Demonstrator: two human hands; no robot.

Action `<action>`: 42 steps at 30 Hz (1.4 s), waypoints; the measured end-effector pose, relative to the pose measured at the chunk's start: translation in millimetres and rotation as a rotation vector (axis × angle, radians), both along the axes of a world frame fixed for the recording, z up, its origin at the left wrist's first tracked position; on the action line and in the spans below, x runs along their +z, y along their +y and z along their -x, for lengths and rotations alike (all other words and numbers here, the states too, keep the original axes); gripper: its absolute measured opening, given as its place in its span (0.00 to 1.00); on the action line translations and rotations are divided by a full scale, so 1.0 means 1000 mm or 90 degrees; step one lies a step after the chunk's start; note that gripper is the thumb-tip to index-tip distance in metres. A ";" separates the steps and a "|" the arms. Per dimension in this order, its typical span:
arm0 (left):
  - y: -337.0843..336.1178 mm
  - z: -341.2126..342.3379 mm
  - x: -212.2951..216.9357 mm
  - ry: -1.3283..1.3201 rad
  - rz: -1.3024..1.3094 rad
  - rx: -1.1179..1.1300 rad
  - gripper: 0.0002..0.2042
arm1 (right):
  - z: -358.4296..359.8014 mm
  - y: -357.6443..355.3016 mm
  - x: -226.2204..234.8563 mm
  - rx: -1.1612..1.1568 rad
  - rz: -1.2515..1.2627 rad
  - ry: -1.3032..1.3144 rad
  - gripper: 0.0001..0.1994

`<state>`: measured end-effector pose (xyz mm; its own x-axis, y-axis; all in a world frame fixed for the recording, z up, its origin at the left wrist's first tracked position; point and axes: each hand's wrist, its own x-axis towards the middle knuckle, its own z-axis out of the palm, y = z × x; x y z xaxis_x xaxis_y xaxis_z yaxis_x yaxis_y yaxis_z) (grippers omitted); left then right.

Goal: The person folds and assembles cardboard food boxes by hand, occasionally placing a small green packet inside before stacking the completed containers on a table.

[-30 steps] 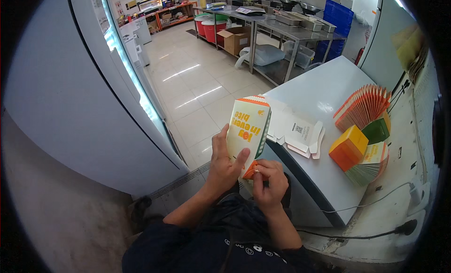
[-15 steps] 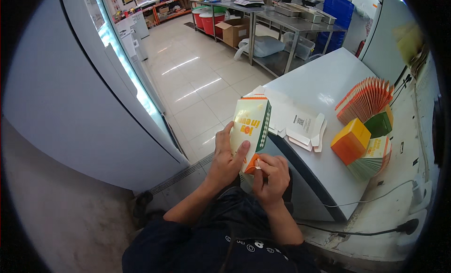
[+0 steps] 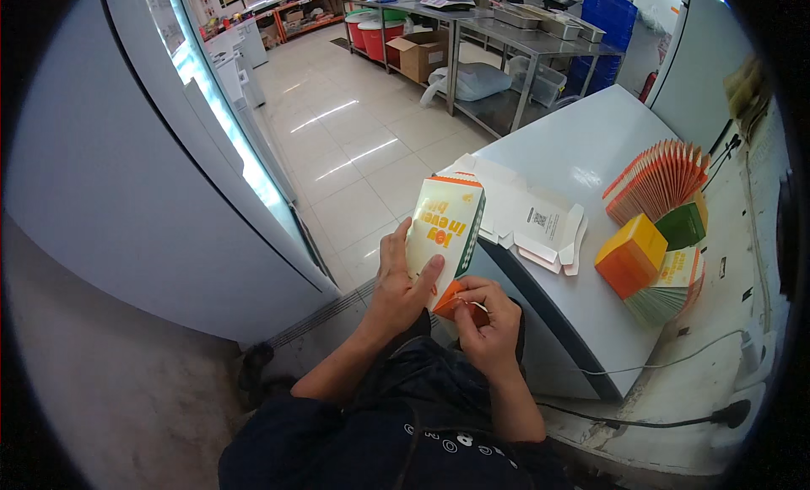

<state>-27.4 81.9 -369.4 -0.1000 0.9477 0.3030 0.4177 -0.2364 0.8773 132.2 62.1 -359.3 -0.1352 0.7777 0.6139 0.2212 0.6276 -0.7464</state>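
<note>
A tall cream carton (image 3: 440, 228) with orange ends and a green checkered side is held tilted in front of my body. My left hand (image 3: 403, 283) wraps round its lower left part, thumb across the front. With thumb and fingers, my right hand (image 3: 489, 321) pinches an orange flap (image 3: 450, 297) at the carton's near end. Just beyond the carton, flat unfolded white carton blanks (image 3: 540, 224) lie on the edge of the white worktop (image 3: 582, 152).
On the worktop's right stand fanned folded cartons (image 3: 654, 182), an orange-yellow box (image 3: 631, 249) and a green-edged stack (image 3: 662, 292). Cables (image 3: 650, 420) run along the right wall. A large pale cabinet (image 3: 152, 169) is at left. Steel tables (image 3: 540, 38) stand farther back.
The carton has tilted slightly and shifted a little left. My right fingers have moved on the orange end flap, which now stands out farther from the carton's end.
</note>
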 end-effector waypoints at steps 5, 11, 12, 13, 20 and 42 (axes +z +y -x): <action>-0.002 0.000 0.002 0.028 -0.068 -0.006 0.30 | 0.002 -0.001 0.001 0.037 0.152 0.049 0.06; 0.001 0.001 -0.002 0.024 -0.058 0.007 0.30 | 0.003 0.004 0.001 0.013 -0.016 -0.033 0.06; 0.001 0.002 -0.002 0.016 -0.052 0.020 0.31 | 0.003 0.004 -0.003 0.017 0.014 -0.026 0.06; 0.002 0.004 -0.003 0.016 -0.053 0.021 0.31 | 0.003 0.004 -0.004 0.022 0.044 -0.019 0.07; 0.003 0.011 -0.008 0.009 -0.109 -0.080 0.44 | 0.003 -0.003 0.005 -0.023 -0.003 0.010 0.08; 0.001 0.002 -0.034 0.100 -0.395 0.084 0.52 | 0.005 -0.001 -0.010 0.228 0.438 0.314 0.07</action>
